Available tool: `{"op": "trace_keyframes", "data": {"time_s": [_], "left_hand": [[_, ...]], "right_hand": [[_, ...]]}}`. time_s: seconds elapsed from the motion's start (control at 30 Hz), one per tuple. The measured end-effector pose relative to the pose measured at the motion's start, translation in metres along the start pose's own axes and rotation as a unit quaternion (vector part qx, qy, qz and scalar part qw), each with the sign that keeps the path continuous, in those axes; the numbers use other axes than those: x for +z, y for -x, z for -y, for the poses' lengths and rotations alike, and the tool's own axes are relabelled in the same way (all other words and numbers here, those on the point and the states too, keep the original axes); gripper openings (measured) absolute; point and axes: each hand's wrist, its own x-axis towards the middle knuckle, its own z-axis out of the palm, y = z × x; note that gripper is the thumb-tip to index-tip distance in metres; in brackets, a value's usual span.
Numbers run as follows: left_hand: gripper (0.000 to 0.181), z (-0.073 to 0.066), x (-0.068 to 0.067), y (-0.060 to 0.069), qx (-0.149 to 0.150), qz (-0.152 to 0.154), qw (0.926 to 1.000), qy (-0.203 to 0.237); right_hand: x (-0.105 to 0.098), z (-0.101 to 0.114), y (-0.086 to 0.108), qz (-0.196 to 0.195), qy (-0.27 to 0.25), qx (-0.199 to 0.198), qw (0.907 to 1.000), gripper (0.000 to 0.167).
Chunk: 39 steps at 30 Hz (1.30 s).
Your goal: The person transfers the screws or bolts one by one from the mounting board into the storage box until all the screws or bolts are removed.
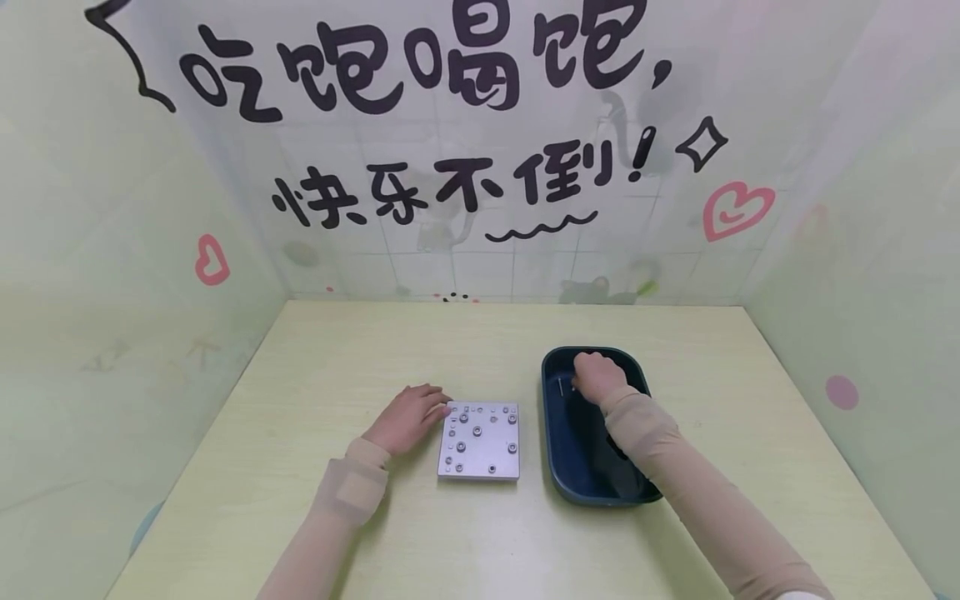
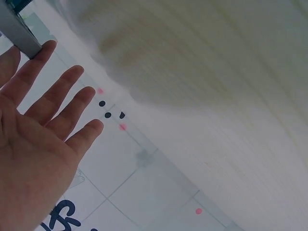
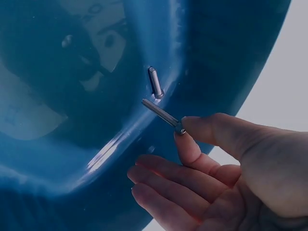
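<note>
A square metal plate (image 1: 487, 442) with several screws standing in it lies on the table. My left hand (image 1: 407, 419) touches its upper left corner; in the left wrist view the thumb and index finger of that hand (image 2: 43, 115) are at the plate's edge (image 2: 21, 36), the other fingers spread. Over the blue tray (image 1: 555, 450), my right hand (image 1: 597, 377) reaches in at the top. The right wrist view shows that hand (image 3: 216, 168) pinching a threaded screw (image 3: 161, 113) by its head between thumb and index finger. Another screw (image 3: 155, 83) lies in the tray just beyond.
The tray stands to the right of the plate, a gap of bare table (image 1: 531, 517) between them. Behind the table hangs a pale printed curtain (image 1: 480, 275) with black lettering, and pale sheets close off both sides.
</note>
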Motion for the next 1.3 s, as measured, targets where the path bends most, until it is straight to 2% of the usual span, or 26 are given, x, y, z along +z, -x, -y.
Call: {"op": "trace_keyframes", "data": {"time_s": [0.27, 0.87, 1.3], "left_hand": [[0.036, 0.000, 0.000, 0.000, 0.001, -0.002, 1.0000, -0.001], [0.035, 0.001, 0.003, -0.001, 0.000, -0.002, 1.0000, -0.005], [0.035, 0.001, 0.002, 0.000, 0.002, 0.000, 1.0000, -0.007]], "right_hand": [[0.002, -0.003, 0.000, 0.013, 0.001, 0.018, 0.9998, 0.012], [-0.003, -0.004, 0.001, 0.013, -0.001, 0.018, 0.9998, 0.013], [-0.025, 0.013, -0.002, -0.031, 0.002, -0.025, 0.9992, 0.011]]}}
